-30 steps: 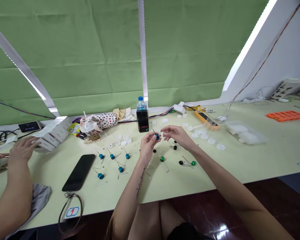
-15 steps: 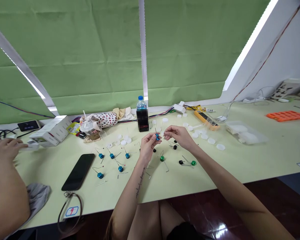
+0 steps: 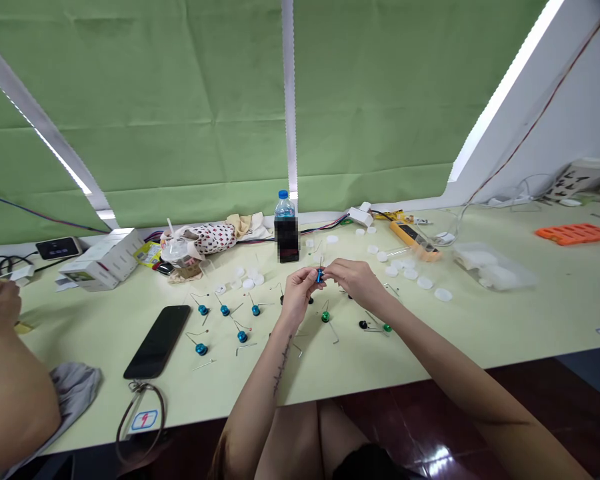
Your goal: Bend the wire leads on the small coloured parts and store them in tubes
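My left hand (image 3: 300, 293) pinches a small blue metal knob (image 3: 319, 275) with a thin wire standing up from it. The fingertips of my right hand (image 3: 353, 279) are closed right at the knob's right side; what they pinch is too small to make out. Below the hands lies a green knob (image 3: 325, 317) with a bent wire and an L-shaped hex key (image 3: 335, 333) beside it. Several similar blue knobs (image 3: 201, 349) with wires and hex keys lie to the left. Right of my forearm's line are a black piece (image 3: 363, 325) and another green knob (image 3: 387, 328), partly covered.
A phone (image 3: 157, 341) and a co-worker's arm (image 3: 10, 380) are at the left. Behind stand a water bottle (image 3: 286, 230) and white boxes (image 3: 103, 260). White caps (image 3: 425, 283), a yellow multimeter (image 3: 414, 240), a plastic bag (image 3: 495, 267) and an orange tray (image 3: 577, 233) lie right.
My right hand has moved left and closed in on the blue knob, which was apart from it before. The co-worker's hand at the left has drawn back leftward.
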Motion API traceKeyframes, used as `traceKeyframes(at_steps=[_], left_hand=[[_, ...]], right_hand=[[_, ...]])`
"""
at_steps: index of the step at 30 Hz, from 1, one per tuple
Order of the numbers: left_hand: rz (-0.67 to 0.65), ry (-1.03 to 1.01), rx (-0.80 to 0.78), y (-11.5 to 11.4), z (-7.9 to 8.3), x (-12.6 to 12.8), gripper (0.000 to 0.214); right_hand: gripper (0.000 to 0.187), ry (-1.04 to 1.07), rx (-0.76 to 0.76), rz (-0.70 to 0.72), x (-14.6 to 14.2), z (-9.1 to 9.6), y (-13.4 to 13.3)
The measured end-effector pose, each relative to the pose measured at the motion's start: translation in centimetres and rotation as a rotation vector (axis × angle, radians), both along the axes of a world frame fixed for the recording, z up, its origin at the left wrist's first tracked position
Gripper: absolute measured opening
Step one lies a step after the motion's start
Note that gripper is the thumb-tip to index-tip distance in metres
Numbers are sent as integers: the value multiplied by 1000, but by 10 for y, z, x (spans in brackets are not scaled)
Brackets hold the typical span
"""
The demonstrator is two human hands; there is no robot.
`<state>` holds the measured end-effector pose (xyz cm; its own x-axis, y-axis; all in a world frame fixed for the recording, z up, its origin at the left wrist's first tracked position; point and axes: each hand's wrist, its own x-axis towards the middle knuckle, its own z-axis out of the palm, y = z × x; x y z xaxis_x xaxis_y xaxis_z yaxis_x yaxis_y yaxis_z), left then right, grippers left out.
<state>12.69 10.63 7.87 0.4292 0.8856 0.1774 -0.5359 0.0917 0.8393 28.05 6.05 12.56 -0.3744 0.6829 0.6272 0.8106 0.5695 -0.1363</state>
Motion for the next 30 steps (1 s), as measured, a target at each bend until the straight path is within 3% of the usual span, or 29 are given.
traceKeyframes(at_steps=[18,30], left_hand=[[4,7,4,0,1,0,26],[-53,40,29,0,-3,-2,23]], right_hand=[[27,-91,36,-89,-1,-6,-3],[30,-363,81,-61,6,0,-8]])
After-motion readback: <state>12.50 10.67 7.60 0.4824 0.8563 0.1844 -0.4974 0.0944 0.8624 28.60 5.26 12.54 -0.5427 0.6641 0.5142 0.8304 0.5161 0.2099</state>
